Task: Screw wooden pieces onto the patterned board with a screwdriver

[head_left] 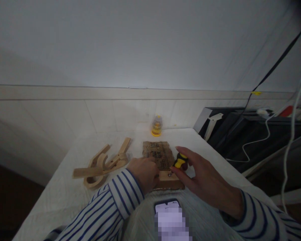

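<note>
My right hand (202, 174) pinches the handle of a stubby yellow-and-black screwdriver (180, 161). The tool is tilted, its tip down at a small round hole or screw in the top of a wooden block (169, 183); which of the two it is I cannot tell. At the block's left end, my left hand (145, 171) is closed on it, with the fingertips partly hidden. Beneath the block lies a piece of brown printed cardboard (159, 150), which sticks out behind it.
Curved and straight wooden parts (97, 171) are piled at the left of the white-covered table (62, 201). A small clear container with a yellow base (156, 126) stands against the wall. In front lies a phone (169, 214). Dark panels (261, 137) and a white cable (289, 144) are at the right.
</note>
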{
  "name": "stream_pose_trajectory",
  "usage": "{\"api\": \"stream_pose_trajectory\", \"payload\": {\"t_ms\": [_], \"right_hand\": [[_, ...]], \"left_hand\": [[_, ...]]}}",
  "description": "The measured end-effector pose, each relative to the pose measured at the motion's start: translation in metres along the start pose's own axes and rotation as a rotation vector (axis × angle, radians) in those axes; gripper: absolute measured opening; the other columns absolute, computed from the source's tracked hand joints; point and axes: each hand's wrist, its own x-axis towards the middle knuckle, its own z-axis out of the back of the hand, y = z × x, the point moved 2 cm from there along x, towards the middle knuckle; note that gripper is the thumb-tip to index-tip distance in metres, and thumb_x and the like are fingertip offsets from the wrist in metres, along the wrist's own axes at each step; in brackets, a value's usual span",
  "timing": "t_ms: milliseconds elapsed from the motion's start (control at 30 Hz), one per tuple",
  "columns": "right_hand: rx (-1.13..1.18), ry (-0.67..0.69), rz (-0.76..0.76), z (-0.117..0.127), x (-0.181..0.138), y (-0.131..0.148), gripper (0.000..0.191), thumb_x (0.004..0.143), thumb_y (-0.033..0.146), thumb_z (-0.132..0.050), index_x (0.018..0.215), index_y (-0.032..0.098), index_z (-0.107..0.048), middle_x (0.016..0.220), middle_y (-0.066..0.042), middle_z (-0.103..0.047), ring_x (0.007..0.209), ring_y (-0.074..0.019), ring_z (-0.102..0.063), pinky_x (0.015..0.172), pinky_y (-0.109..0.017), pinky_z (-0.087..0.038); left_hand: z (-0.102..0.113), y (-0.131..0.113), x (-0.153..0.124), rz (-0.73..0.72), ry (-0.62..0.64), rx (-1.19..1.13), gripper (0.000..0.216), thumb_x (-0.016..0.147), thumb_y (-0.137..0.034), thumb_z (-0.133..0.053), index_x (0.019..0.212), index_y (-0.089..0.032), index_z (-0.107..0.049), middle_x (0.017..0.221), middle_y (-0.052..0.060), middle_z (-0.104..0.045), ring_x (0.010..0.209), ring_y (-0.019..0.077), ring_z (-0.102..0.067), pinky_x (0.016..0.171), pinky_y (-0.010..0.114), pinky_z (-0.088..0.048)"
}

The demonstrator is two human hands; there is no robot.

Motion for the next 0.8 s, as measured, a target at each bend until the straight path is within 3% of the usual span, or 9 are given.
{"api": "stream_pose_trajectory", "payload": {"t_ms": [233, 467, 800], "right_hand": [[0.04, 0.021, -0.085, 0.0033, -0.0058, -0.0024, 0.05, 0.084, 0.028, -0.049, 0.128, 0.018, -0.028, 0.101, -0.012, -0.061, 0.084, -0.0224, -0.061, 0.067, -0.037, -0.053], [0.02, 0.029, -0.061, 0.0071, -0.005, -0.0001, 0.047, 0.084, 0.024, -0.047, 0.127, 0.017, -0.029, 0.105, -0.014, -0.06, 0.088, -0.0236, -0.061, 0.065, -0.037, -0.054], [-0.006, 0.027, -0.068, 0.0068, -0.0031, -0.0011, 0.045, 0.085, 0.03, -0.048, 0.126, 0.017, -0.034, 0.086, -0.009, -0.064, 0.072, -0.022, -0.063, 0.06, -0.036, -0.053]], "left_hand": [[-0.0018, 0.0, -0.0004, -0.009, -0.026, -0.001, 0.024, 0.079, -0.028, -0.046, 0.08, -0.018, -0.067, 0.09, 0.008, -0.064, 0.077, 0.0253, -0.064, 0.062, 0.036, -0.052], [-0.0003, -0.0006, -0.0004, -0.007, -0.023, -0.004, 0.022, 0.079, -0.025, -0.046, 0.077, -0.017, -0.066, 0.089, 0.007, -0.064, 0.075, 0.0227, -0.063, 0.063, 0.034, -0.052], [-0.0004, -0.0007, -0.0002, -0.01, -0.02, -0.001, 0.024, 0.08, -0.027, -0.044, 0.077, -0.018, -0.066, 0.089, 0.007, -0.064, 0.076, 0.0231, -0.063, 0.064, 0.035, -0.052]]}}
